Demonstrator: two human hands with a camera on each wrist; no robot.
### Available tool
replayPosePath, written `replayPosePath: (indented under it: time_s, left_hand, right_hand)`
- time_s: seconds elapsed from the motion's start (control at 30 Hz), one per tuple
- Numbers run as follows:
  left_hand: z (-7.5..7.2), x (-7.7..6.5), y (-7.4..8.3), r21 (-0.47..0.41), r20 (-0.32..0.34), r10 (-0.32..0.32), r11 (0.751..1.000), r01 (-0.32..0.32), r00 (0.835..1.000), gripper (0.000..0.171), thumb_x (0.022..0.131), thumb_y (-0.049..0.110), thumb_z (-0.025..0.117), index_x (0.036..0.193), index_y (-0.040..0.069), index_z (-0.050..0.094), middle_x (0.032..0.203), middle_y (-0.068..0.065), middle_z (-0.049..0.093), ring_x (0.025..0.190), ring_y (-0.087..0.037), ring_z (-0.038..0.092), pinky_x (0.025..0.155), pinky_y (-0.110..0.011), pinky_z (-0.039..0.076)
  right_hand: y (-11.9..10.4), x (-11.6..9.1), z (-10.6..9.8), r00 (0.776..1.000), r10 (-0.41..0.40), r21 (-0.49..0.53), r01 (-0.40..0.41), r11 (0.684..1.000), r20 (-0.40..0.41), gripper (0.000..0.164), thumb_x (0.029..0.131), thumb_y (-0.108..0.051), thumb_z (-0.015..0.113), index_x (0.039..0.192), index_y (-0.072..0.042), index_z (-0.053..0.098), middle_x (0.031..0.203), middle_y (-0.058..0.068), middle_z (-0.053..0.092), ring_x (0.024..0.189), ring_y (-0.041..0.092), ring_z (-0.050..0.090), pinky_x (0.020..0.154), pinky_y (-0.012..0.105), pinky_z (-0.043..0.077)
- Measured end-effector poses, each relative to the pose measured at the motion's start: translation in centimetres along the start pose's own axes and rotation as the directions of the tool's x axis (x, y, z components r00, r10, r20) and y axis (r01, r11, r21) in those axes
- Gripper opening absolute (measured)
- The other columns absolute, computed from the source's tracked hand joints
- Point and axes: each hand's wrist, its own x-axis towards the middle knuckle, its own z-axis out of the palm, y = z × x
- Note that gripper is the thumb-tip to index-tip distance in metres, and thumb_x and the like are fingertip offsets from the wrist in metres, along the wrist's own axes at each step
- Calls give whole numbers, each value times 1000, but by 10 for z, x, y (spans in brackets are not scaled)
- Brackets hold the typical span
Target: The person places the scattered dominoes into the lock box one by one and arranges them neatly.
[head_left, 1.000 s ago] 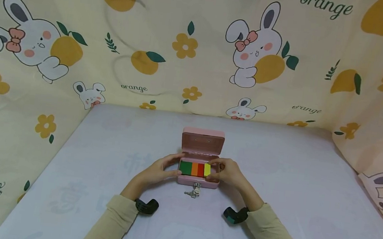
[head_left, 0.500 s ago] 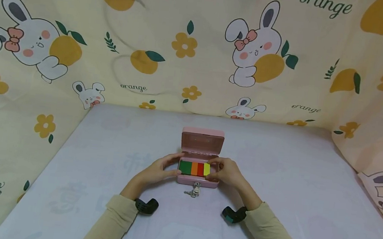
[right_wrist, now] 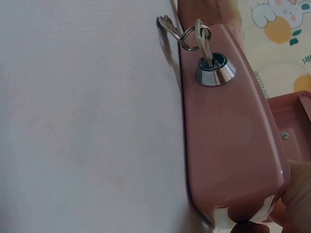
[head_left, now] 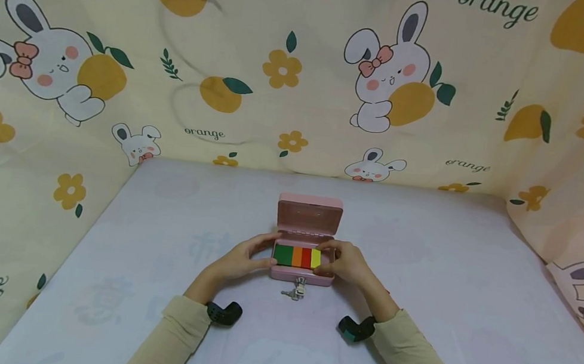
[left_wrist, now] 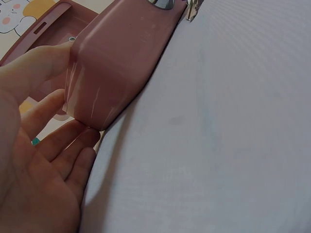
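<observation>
A pink metal cash box [head_left: 287, 274] stands on the white tabletop with its lid [head_left: 309, 215] raised. Inside lie flat blocks side by side: green [head_left: 283, 255], orange [head_left: 297, 256], red [head_left: 306, 258] and yellow [head_left: 315, 259]. My left hand [head_left: 238, 260] holds the box's left end, its thumb [left_wrist: 39, 65] over the rim and other fingers against the side. With thumb and index finger, my right hand [head_left: 350, 264] pinches the yellow block at its front and back edges. Keys on a ring [right_wrist: 189, 39] hang from the silver lock [right_wrist: 216, 73] at the front.
White cloth [head_left: 155, 238] covers the table around the box. A cream curtain [head_left: 311, 106] printed with rabbits and oranges rises behind and at both sides. A black wrist device [head_left: 224, 313] sits on the left wrist, another wrist device [head_left: 356, 328] on the right.
</observation>
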Motion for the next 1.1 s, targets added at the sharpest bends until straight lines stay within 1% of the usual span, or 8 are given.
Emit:
replayPosePath:
  time_s: [0.1, 0.2, 0.3, 0.5, 0.67, 0.8, 1.0, 1.1]
  left_hand:
    - [0, 0, -1, 1, 0, -3, 1000, 3, 1000, 65, 93, 21, 64, 150, 20, 34, 160, -5, 30, 150, -29, 27, 123, -53, 20]
    - [1, 1, 0, -2, 3, 0, 1000, 0, 1000, 64, 93, 20, 64, 150, 20, 34, 160, -5, 30, 150, -29, 26, 123, -52, 20]
    - [0, 1, -1, -3, 6, 5, 1000, -5, 1000, 65, 93, 21, 64, 150, 20, 34, 160, -6, 30, 150, -29, 26, 123, -52, 20]
    - [-1, 0, -1, -3, 11, 17, 1000, -17, 1000, 65, 93, 22, 64, 150, 18, 34, 160, -6, 30, 150, -29, 26, 124, -52, 20]
    - [-1, -1, 0, -5, 18, 25, 1000, -25, 1000, 66, 93, 23, 65, 150, 17, 33, 160, -7, 30, 150, -30, 26, 123, -52, 20]
    - [-1, -2, 1, -6, 17, 20, 1000, -20, 1000, 66, 93, 23, 65, 150, 18, 34, 160, -6, 31, 150, -30, 27, 124, -52, 20]
    - [-1, -1, 2, -3, 13, 26, 1000, -26, 1000, 66, 93, 23, 65, 150, 17, 33, 160, -8, 30, 149, -31, 27, 123, -52, 21]
    - [-1, -1, 2, -3, 12, 28, 1000, -28, 1000, 66, 92, 23, 65, 150, 18, 34, 160, -7, 30, 149, -31, 28, 123, -52, 21]
  right_hand:
    - [0, 0, 0, 1000, 11, 2, -11, 1000, 9, 47, 72, -19, 85, 115, -10, 68, 127, 21, 61, 104, 31, 53, 99, 52, 47]
    - [-1, -1, 0, 1000, 26, 2, -26, 1000, 14, 47, 73, -19, 84, 115, -11, 68, 131, 22, 59, 110, 35, 54, 103, 56, 45]
    - [-2, -1, 1, 999, 31, -2, -31, 1000, 9, 47, 72, -19, 85, 116, -11, 68, 132, 23, 58, 113, 37, 55, 103, 57, 45]
    - [-2, 0, 3, 999, 45, -17, -45, 999, -1, 47, 72, -20, 85, 116, -12, 68, 126, 21, 61, 107, 34, 55, 94, 52, 50]
    - [-2, 1, 3, 998, 65, -19, -64, 998, 9, 48, 72, -21, 84, 116, -14, 67, 122, 19, 62, 105, 32, 53, 92, 49, 50]
    - [-2, 2, 3, 997, 70, -18, -70, 997, 13, 48, 73, -20, 84, 117, -14, 67, 123, 19, 61, 106, 32, 53, 94, 51, 50]
    - [-2, 2, 4, 998, 67, 3, -67, 998, 16, 48, 73, -20, 84, 118, -14, 67, 130, 21, 59, 112, 35, 53, 100, 56, 47]
    - [-1, 1, 4, 999, 47, 13, -47, 999, 16, 49, 73, -21, 84, 118, -14, 67, 131, 21, 58, 111, 36, 53, 99, 55, 48]
